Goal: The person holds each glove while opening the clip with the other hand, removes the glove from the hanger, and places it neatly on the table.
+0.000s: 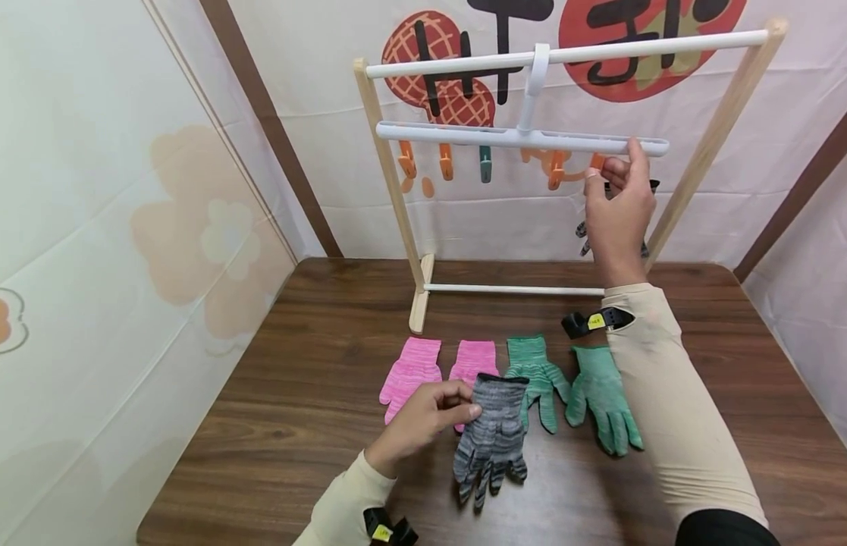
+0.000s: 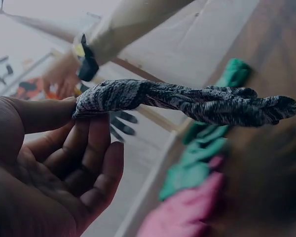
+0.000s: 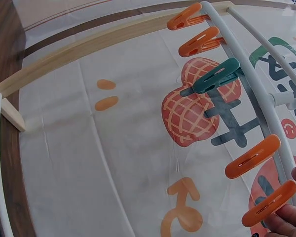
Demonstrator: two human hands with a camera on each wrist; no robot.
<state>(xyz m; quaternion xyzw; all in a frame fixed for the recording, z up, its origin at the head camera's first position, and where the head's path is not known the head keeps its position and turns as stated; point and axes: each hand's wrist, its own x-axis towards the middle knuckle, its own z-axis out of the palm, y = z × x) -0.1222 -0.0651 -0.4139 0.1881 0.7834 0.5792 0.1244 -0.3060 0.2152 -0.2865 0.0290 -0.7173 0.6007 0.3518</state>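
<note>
Grey-and-black knit glove [image 1: 491, 436] pinched near its cuff: I hold it up over the brown wood-grain table [image 1: 293, 425]. At the far side stands the wood-and-white drying rack [image 1: 450, 65], and from its top rail hangs the white hanger [image 1: 450, 135]. It looks free to swing, so I do best to steady its bar while working at the end, without dragging it sideways.

On the table, two pink gloves [image 1: 415, 365] and two green gloves [image 1: 597, 387] lie in a row; another dark striped glove [image 1: 582, 229] hangs mostly hidden behind my right hand [image 1: 621, 212]. That hand is raised at the hanger's right end, index fingertip against the bar and the others bent beside the last orange clip [image 3: 270, 203]; I cannot tell whether they squeeze it or merely touch it.

My left hand [image 1: 419, 421] grips the knit glove between thumb and fingers. The glove hangs just right of that hand, cuff uppermost, fingers drooping, well below my right hand. Keeping the cuff flat, with my fingertips out at its edge, should leave free cloth for a clip to bite. Along the bar sit the teal clip [image 1: 486, 165] and three more orange clips [image 1: 447, 163].
</note>
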